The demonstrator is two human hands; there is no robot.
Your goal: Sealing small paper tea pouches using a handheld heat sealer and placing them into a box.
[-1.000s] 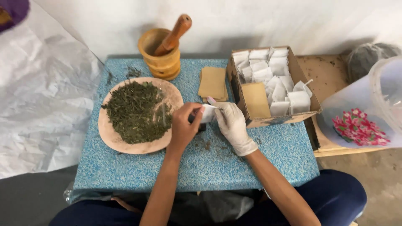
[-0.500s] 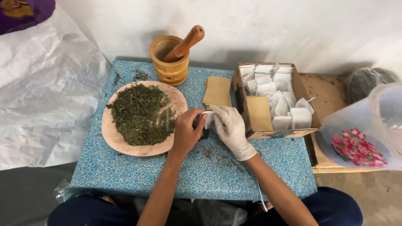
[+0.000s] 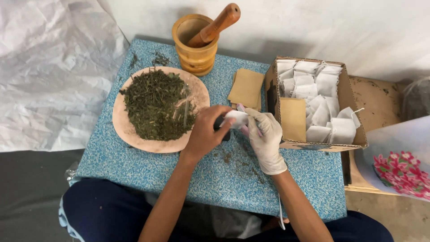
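I see my left hand (image 3: pixel 207 134) and gloved right hand (image 3: pixel 265 134) meeting above the worktop (image 3: pixel 134 170), both sets of fingers closed on a small white bag (image 3: pixel 236 118), between the herb plate (image 3: pixel 123 130) and the box (image 3: pixel 347 101).

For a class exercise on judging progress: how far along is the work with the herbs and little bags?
Done: many white bags sit in the cardboard box. In hand: the bare left hand and gloved right hand hold one small white bag between them over the blue table. Left: a large heap of dried herbs remains on the plate.
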